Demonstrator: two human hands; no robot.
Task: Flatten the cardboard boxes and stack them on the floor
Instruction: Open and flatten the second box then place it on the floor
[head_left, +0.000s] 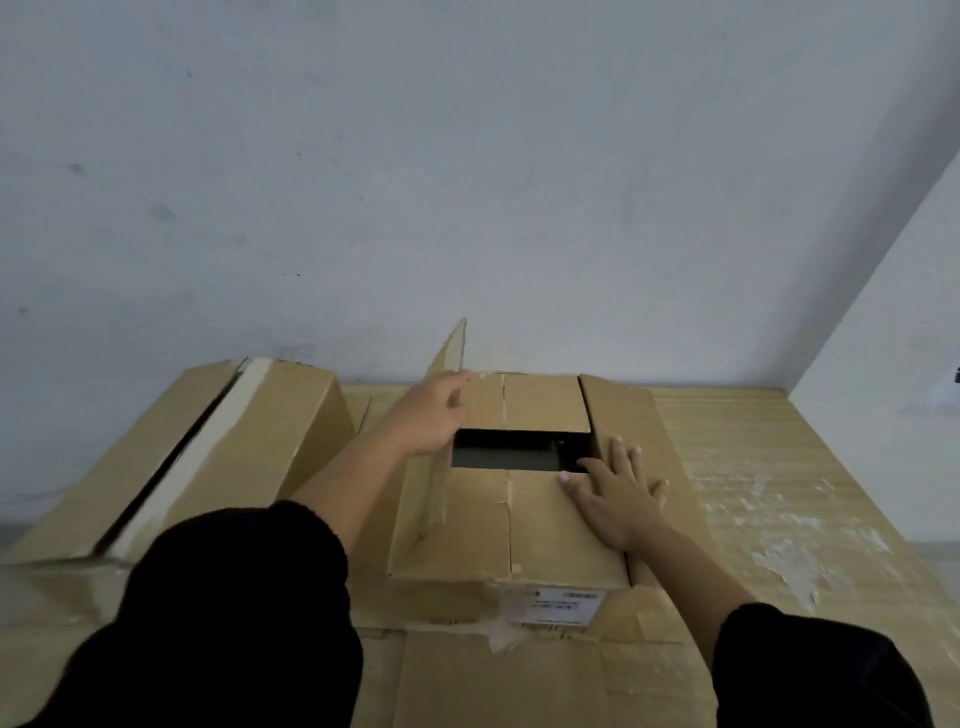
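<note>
The step in hand looks like opening the top of the middle box (498, 519) so that it can be collapsed; nothing about it is flat yet, for it stands full height on sheets of flattened cardboard (545, 675) that cover the floor (779, 467) beneath both arms. The left hand (428, 415) reaches forward with fingers loosely spread and lies against the upright flap (441, 415) at its own outer side, apparently pushing it outward; whether it grips the flap edge I cannot tell. The right hand (615, 493) rests palm down, fingers spread, on the near top flap, its thumb at the lip of the dark opening (511, 457) that lies just beyond its fingertips; it pinches nothing.

The next move, I judge, calls for lifting the near and far flaps clear, then freeing the bottom and pressing the walls sideways until they fold; the flap under the right hand must be released first, since pressing on it keeps the top shut.

The box is plain brown corrugated board, creased and torn along its centre seam; a white printed label (558, 605) sits on the wall nearest the person, below the right wrist. Beyond the left forearm, to its outer side, a second box (218, 447) stands uncollapsed, with a pale strip along its top.
</note>
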